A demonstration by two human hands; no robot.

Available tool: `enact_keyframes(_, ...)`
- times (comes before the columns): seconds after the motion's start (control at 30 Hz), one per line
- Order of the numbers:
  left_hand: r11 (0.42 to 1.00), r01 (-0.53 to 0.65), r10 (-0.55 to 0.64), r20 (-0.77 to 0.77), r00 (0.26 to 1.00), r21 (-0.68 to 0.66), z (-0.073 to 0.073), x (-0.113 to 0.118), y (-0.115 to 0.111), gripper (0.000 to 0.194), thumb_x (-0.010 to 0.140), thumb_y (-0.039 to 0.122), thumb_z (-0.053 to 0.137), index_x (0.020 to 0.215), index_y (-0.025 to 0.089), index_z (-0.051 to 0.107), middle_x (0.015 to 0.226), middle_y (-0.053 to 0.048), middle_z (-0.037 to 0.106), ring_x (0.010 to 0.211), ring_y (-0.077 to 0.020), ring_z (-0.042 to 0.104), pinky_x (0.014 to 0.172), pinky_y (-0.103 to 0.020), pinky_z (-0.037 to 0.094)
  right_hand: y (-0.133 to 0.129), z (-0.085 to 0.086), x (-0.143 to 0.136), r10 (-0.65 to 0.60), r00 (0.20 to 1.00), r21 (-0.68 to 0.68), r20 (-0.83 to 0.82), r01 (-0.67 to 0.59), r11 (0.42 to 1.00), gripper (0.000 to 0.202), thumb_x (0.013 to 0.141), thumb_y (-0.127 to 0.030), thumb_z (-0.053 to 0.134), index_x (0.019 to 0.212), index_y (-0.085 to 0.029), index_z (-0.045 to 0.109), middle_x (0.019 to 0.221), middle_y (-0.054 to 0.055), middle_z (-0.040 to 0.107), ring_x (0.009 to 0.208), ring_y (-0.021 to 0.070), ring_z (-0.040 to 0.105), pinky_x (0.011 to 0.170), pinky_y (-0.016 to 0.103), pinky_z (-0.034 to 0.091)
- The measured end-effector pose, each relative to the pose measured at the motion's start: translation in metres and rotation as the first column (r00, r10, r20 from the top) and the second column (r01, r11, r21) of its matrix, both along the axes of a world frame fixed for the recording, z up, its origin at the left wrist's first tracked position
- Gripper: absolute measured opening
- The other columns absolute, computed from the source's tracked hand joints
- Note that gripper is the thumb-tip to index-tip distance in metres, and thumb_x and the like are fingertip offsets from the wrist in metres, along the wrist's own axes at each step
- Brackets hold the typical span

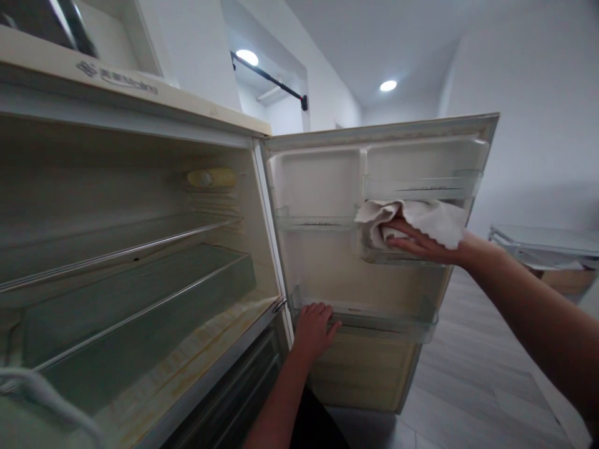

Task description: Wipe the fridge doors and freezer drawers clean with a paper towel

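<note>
A fridge door (322, 262) stands wide open, with clear bins on its inner side. My right hand (421, 242) holds a crumpled white cloth (435, 219) against the middle right bin (412, 259), its fingers partly wrapped in the folds. Lower down, my left hand (316, 327) rests on the edge of the bottom door bin (388, 323), fingers lying over the rim and thumb spread apart, with nothing held. Yellowish stains mark the inner floor of the fridge (187, 365).
Inside the fridge at left are a glass shelf (116, 252), a clear drawer (154, 340) and a yellowish lamp cover (212, 178). A pale hose (51, 396) crosses the lower left. A glass-topped table (547, 240) stands at the right, on grey floor.
</note>
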State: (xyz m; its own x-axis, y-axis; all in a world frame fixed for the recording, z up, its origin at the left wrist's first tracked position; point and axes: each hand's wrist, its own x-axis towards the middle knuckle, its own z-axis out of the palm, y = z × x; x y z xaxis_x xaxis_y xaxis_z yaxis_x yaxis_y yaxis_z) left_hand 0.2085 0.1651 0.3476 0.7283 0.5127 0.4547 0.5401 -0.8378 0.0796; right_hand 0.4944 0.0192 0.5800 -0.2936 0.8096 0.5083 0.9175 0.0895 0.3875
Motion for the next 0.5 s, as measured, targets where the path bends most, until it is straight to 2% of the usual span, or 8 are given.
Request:
enact_keyframes(0.1, 1.000, 0.000, 0.000, 0.002, 1.000, 0.000, 0.000, -0.001, 0.000, 0.020, 0.096, 0.038, 0.071, 0.102, 0.020, 0.063, 0.106, -0.006, 0.069, 0.105, -0.0282, 0.062, 0.096, -0.044, 0.043, 0.025, 0.014, -0.008, 0.106, 0.991, -0.071, -0.085, -0.113, 0.991, 0.051, 0.108, -0.047, 0.031, 0.131, -0.020, 0.068, 0.140, 0.014, 0.061, 0.131, 0.0292, 0.057, 0.114, 0.051, 0.046)
enact_keyframes(0.17, 1.000, -0.002, 0.002, -0.001, 1.000, -0.001, -0.001, -0.001, 0.001, 0.019, 0.096, 0.037, 0.070, 0.101, 0.020, 0.063, 0.105, -0.006, 0.069, 0.105, -0.0283, 0.062, 0.096, -0.045, 0.044, 0.045, 0.021, -0.011, 0.170, 0.976, -0.100, -0.137, -0.184, 0.978, 0.050, 0.108, -0.038, 0.030, 0.122, -0.014, 0.071, 0.136, 0.017, 0.063, 0.131, 0.0285, 0.057, 0.119, 0.049, 0.042)
enact_keyframes(0.23, 1.000, -0.004, 0.004, -0.011, 1.000, -0.006, -0.001, -0.002, 0.002, 0.017, 0.097, 0.037, 0.068, 0.100, 0.020, 0.063, 0.105, -0.006, 0.069, 0.104, -0.0286, 0.062, 0.095, -0.045, 0.044, 0.058, 0.022, -0.012, 0.168, 0.977, -0.096, -0.129, -0.181, 0.979, 0.041, 0.104, -0.028, 0.037, 0.121, -0.010, 0.070, 0.137, 0.019, 0.063, 0.132, 0.0289, 0.057, 0.119, 0.047, 0.041)
enact_keyframes(0.3, 1.000, 0.003, -0.003, -0.017, 1.000, -0.009, -0.002, -0.002, 0.003, 0.017, 0.098, 0.037, 0.066, 0.101, 0.020, 0.064, 0.105, -0.006, 0.069, 0.105, -0.0290, 0.062, 0.095, -0.046, 0.044, 0.061, 0.020, -0.013, 0.070, 0.992, -0.074, -0.107, -0.078, 0.994, 0.034, 0.099, -0.021, 0.046, 0.123, -0.010, 0.067, 0.140, 0.019, 0.062, 0.130, 0.0298, 0.059, 0.114, 0.044, 0.047)
enact_keyframes(0.37, 1.000, 0.011, -0.011, -0.010, 1.000, -0.012, -0.002, -0.001, 0.003, 0.017, 0.099, 0.037, 0.065, 0.102, 0.020, 0.064, 0.106, -0.007, 0.069, 0.106, -0.0291, 0.062, 0.095, -0.046, 0.044, 0.053, 0.016, -0.010, -0.093, 0.989, -0.034, -0.114, 0.089, 0.995, 0.036, 0.096, -0.019, 0.051, 0.130, -0.013, 0.063, 0.139, 0.018, 0.063, 0.124, 0.0304, 0.063, 0.101, 0.041, 0.054)
enact_keyframes(0.43, 1.000, 0.011, -0.012, -0.008, 1.000, -0.015, -0.001, -0.001, 0.003, 0.017, 0.100, 0.036, 0.065, 0.102, 0.020, 0.064, 0.106, -0.007, 0.069, 0.106, -0.0293, 0.062, 0.095, -0.047, 0.044, 0.038, 0.012, -0.006, -0.263, 0.954, 0.004, -0.143, 0.266, 0.964, 0.041, 0.096, -0.023, 0.056, 0.136, -0.016, 0.059, 0.137, 0.017, 0.065, 0.116, 0.0315, 0.067, 0.089, 0.039, 0.057)
enact_keyframes(0.5, 1.000, 0.005, -0.005, -0.015, 1.000, -0.019, 0.000, -0.001, 0.003, 0.017, 0.100, 0.036, 0.065, 0.100, 0.019, 0.064, 0.105, -0.007, 0.069, 0.105, -0.0295, 0.063, 0.095, -0.047, 0.044, 0.026, 0.010, -0.001, -0.408, 0.895, 0.018, -0.179, 0.418, 0.908, 0.043, 0.093, -0.022, 0.062, 0.135, -0.014, 0.058, 0.132, 0.020, 0.067, 0.110, 0.0322, 0.069, 0.082, 0.037, 0.056)
